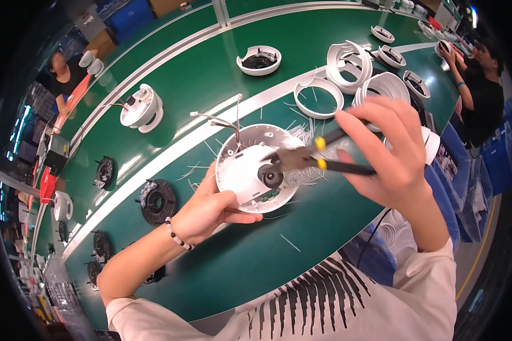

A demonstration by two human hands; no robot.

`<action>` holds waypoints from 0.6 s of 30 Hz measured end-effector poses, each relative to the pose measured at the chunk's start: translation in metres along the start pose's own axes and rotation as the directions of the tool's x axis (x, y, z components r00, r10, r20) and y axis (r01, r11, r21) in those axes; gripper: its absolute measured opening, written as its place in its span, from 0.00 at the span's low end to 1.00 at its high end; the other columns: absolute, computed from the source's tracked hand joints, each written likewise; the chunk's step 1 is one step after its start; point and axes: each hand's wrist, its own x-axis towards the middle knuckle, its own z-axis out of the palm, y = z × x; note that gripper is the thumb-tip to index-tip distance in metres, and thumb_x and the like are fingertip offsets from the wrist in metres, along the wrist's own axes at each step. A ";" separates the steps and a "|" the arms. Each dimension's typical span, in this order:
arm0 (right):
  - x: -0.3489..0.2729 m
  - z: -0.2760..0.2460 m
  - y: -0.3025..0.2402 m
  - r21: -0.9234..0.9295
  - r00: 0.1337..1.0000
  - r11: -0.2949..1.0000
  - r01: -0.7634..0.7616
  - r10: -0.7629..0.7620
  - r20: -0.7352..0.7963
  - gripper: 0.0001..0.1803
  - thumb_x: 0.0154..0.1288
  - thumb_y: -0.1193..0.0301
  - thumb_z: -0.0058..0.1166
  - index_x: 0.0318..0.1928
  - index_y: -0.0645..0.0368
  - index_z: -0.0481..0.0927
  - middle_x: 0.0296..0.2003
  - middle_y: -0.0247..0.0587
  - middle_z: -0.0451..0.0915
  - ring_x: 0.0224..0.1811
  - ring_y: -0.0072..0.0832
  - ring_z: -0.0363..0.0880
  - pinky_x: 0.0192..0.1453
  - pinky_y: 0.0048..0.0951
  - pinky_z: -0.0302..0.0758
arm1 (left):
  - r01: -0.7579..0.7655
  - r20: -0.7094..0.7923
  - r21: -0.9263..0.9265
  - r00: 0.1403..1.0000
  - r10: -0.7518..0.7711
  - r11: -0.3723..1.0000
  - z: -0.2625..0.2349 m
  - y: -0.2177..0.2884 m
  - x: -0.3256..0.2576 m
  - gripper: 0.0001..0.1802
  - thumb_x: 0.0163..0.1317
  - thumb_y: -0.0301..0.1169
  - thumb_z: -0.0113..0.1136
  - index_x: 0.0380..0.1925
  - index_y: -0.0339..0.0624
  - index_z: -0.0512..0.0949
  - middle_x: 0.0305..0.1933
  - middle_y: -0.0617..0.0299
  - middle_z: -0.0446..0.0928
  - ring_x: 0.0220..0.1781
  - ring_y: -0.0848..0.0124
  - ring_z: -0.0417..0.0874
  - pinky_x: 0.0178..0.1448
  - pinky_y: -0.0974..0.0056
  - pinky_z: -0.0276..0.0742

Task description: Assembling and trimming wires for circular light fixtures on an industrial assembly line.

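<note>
My left hand (210, 207) grips the lower left rim of a round white plastic housing (250, 165), held tilted above the green work surface (256, 250). Thin wires (224, 122) stick out of its top. My right hand (389, 150) holds black-handled pliers with yellow marks (318, 156). The pliers' jaws reach into the middle of the housing, at a dark round part (271, 175).
White rings and housings (347, 65) lie beyond the hands, with several cut white strips scattered around. Black round parts (157, 202) sit at the left. A white part with wires (142, 108) rides the belt. One person sits far left (68, 71), another far right (483, 91).
</note>
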 end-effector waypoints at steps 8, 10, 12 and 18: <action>0.018 0.046 -0.008 -0.087 0.986 0.985 0.147 -0.139 0.092 0.24 0.30 0.75 0.55 0.37 0.62 0.75 0.34 0.39 0.71 0.40 0.36 0.69 0.47 0.39 0.66 | 0.014 0.008 -0.021 1.000 -0.014 1.000 -0.002 -0.007 -0.012 0.39 0.48 0.16 0.41 0.60 0.49 0.39 0.55 0.51 0.58 0.45 0.56 0.75 0.42 0.62 0.81; 0.021 0.046 -0.017 -0.104 0.984 0.982 0.155 -0.145 0.100 0.23 0.30 0.75 0.54 0.37 0.62 0.75 0.34 0.39 0.71 0.40 0.35 0.69 0.48 0.38 0.65 | 0.010 0.008 -0.022 1.000 -0.010 1.000 -0.004 -0.009 -0.018 0.39 0.48 0.17 0.41 0.60 0.49 0.39 0.55 0.51 0.59 0.45 0.56 0.75 0.42 0.62 0.80; 0.025 0.045 -0.023 -0.130 0.983 0.975 0.183 -0.177 0.055 0.21 0.32 0.75 0.53 0.35 0.62 0.75 0.33 0.38 0.71 0.37 0.33 0.70 0.45 0.35 0.67 | -0.002 0.023 -0.014 1.000 0.003 1.000 -0.003 -0.009 -0.023 0.38 0.48 0.16 0.40 0.60 0.49 0.40 0.54 0.51 0.59 0.45 0.55 0.75 0.43 0.61 0.80; 0.022 0.040 -0.029 -0.100 0.960 0.977 0.190 -0.164 0.228 0.17 0.33 0.76 0.53 0.31 0.62 0.74 0.28 0.36 0.72 0.28 0.29 0.70 0.30 0.29 0.67 | -0.016 -0.009 0.002 1.000 0.017 1.000 -0.009 -0.012 -0.029 0.37 0.49 0.16 0.39 0.59 0.48 0.40 0.54 0.49 0.58 0.45 0.54 0.75 0.45 0.59 0.79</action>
